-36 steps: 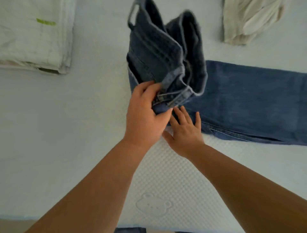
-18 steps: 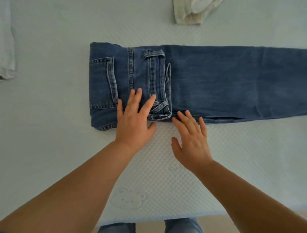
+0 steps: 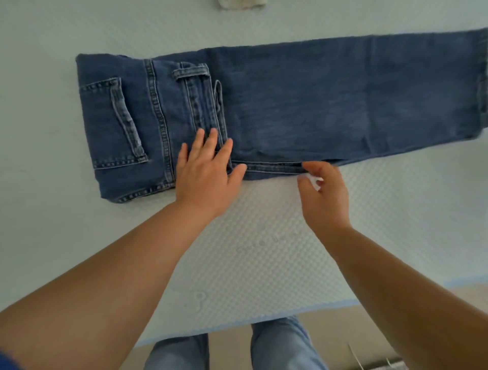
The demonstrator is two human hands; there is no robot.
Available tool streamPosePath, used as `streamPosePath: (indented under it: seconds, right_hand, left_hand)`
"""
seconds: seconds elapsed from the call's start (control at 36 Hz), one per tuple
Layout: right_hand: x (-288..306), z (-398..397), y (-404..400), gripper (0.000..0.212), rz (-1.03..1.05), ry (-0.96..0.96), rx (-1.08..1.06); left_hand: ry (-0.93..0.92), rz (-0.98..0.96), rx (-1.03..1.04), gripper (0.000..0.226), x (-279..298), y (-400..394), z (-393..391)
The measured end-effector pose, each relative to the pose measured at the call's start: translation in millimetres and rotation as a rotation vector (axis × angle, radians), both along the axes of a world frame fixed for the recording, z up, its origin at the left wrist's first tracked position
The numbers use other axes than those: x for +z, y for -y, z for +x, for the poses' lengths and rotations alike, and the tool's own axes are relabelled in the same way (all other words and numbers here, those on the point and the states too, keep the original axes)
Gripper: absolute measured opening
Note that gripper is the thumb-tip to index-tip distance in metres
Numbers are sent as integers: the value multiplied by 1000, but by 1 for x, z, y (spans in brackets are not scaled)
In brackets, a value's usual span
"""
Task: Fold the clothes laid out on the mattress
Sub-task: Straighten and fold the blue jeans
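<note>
Blue jeans (image 3: 290, 105) lie flat on the mattress (image 3: 264, 237), waist end folded over

jeans (image 3: 317, 105): hem cut off right | cream cloth (image 3: 241, 3): cropped at top

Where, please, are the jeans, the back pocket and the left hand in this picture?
jeans (image 3: 330, 100): head view, flat leg panel.
back pocket (image 3: 111, 124): head view, pocket's middle.
left hand (image 3: 208, 169): head view, back of hand.
</note>
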State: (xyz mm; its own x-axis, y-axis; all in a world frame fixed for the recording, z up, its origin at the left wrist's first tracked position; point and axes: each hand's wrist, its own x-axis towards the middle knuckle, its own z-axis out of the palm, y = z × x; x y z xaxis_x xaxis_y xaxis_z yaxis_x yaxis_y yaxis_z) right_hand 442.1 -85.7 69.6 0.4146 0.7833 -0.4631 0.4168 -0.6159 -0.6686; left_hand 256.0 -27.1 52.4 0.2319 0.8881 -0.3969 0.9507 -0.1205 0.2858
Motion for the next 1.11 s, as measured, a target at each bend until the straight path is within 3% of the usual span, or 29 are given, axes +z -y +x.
streamPosePath:
  seconds: [0.08, 0.19, 0.33, 0.42, 0.5, 0.56, 0.72, 0.86, 1.0, 1.11]
  right_hand:
    - [-3, 39, -1, 21, -136, -82, -399]
    - [-2, 88, -23, 17, -109, -353, -862]
    - [6, 126, -49, 12, 24, -565, -1114]
    - [6, 138, -56, 19, 33, -627, -1198]
    - [4, 145, -58, 28, 37, -710, -1237]
    - [3, 148, -57, 27, 50, -722, -1238]
    - [8, 163, -60, 18, 112, -722, -1208]
    - [14, 172, -68, 24, 192, -566, -1096]
    - [28, 155, -74, 14, 266, 57, -548]
    - [32, 118, -69, 14, 354, 295, -129]
  left_hand:
    - [-78, 27, 48, 55, -5, 1, 16]
    - [-86, 78, 124, 36, -6, 11, 33]
    - [3, 145, 113, 7, -6, 14, 32]
    - [44, 170, 93, 8, -3, 15, 24]
    - [20, 94, 103, 46, 2, 11, 25]
    - [13, 63, 53, 51, 6, 8, 31]
    - [73, 180, 73, 9, 1, 11, 35]
    - [-10, 72, 174, 19, -1, -1, 44]
    - [-42, -34, 221, 9, 2, -8, 47]
    - [38, -114, 244, 11, 6, -12, 39]
